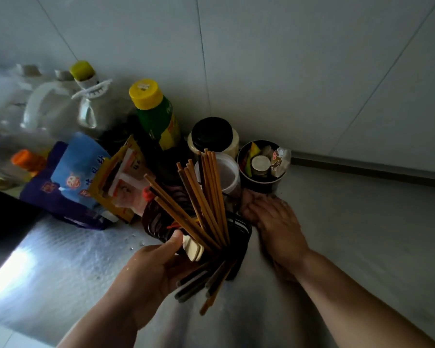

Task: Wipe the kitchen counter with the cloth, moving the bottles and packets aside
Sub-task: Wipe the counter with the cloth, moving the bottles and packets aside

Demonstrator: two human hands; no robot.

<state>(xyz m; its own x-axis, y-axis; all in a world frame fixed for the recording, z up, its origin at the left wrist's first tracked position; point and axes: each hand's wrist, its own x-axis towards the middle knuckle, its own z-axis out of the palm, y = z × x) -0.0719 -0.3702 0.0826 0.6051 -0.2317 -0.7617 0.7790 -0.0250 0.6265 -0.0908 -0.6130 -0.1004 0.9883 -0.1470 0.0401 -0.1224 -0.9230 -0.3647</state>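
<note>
While tilted, clamped in the left hand [151, 267], black wire chopstick holder [240, 249]; right hand [276, 222] flat on grey counter [362, 234].

— What stands behind it all?
— Pale grey-white wall panels [274, 61], smooth and matt. Thin dark seams [203, 54] run between them, one nearly upright and the others slanting.
— And lower down?
— A narrow dark strip [362, 170] runs along the foot of the right-hand wall, where it meets the grey, dully shining counter top [367, 237].
— The light?
— Dim and cool. One bright white glare [8, 272] lies on the counter top at the left edge, just below a black block [5, 214] too dark to make out.
</note>
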